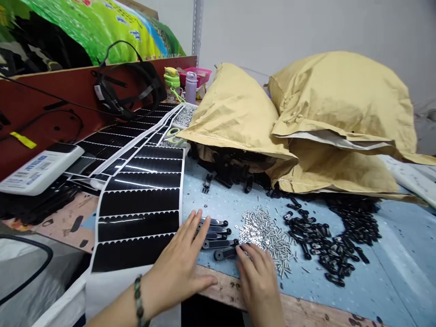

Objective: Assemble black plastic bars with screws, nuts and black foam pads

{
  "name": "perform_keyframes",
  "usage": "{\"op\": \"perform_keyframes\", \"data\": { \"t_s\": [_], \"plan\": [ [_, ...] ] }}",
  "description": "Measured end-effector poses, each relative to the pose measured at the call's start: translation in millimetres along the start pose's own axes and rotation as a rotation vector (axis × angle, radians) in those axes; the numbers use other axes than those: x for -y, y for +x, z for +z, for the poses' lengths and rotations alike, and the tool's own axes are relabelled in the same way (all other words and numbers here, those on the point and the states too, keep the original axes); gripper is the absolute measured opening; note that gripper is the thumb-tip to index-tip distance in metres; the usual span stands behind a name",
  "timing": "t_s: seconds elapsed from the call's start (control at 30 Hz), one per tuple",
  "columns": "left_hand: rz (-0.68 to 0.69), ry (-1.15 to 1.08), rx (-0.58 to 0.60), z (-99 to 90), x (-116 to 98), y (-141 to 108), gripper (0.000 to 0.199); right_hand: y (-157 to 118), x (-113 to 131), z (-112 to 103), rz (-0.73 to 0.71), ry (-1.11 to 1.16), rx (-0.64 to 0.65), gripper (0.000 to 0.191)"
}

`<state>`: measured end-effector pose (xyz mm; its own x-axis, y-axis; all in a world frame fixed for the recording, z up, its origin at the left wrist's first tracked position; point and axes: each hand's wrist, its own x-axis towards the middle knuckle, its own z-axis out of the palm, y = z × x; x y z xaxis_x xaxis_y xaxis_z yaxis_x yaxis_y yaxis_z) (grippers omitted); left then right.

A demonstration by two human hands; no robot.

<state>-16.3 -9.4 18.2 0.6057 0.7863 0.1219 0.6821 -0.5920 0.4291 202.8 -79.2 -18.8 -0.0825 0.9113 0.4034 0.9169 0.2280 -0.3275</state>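
My left hand (182,261), with a beaded bracelet at the wrist, has its fingers stretched out over the left ends of several long black parts (216,244). My right hand (257,277) is at the front right of these parts, its fingers bent and touching or close to the end of the nearest one; whether it grips anything is hidden. Just beyond the right hand lie small silver washers (250,234) and a spread of silver screws (277,240). Farther right is a pile of small black pieces (330,240).
Sheets of black strips (141,200) cover the left side. Paper sacks (235,109) stand at the back, one spilling black parts. A white device (42,168), a black headband (126,86), green scissors (173,135) and two bottles (191,87) are farther left.
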Motion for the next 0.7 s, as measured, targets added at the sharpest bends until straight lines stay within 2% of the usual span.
{"op": "perform_keyframes", "data": {
  "t_s": [0.1,0.2,0.27,0.37,0.57,0.7],
  "plan": [
    [0.013,-0.039,0.022,16.0,1,21,0.12,7,9,11,-0.031,0.084,0.017,0.031],
    [-0.016,-0.056,-0.039,28.7,4,28,0.108,17,22,16,-0.03,0.121,0.003,0.04],
    [-0.027,-0.072,-0.065,32.8,4,28,0.095,25,28,18,-0.039,0.076,0.07,0.053],
    [-0.027,-0.127,-0.078,34.1,4,28,0.081,35,32,23,-0.097,0.034,0.252,0.068],
    [0.0,-0.151,-0.092,34.4,7,30,0.071,44,31,26,-0.045,0.059,0.413,0.063],
    [0.025,-0.16,-0.134,37.0,3,39,0.066,51,24,13,-0.006,0.271,0.457,0.054]
  ]
}}
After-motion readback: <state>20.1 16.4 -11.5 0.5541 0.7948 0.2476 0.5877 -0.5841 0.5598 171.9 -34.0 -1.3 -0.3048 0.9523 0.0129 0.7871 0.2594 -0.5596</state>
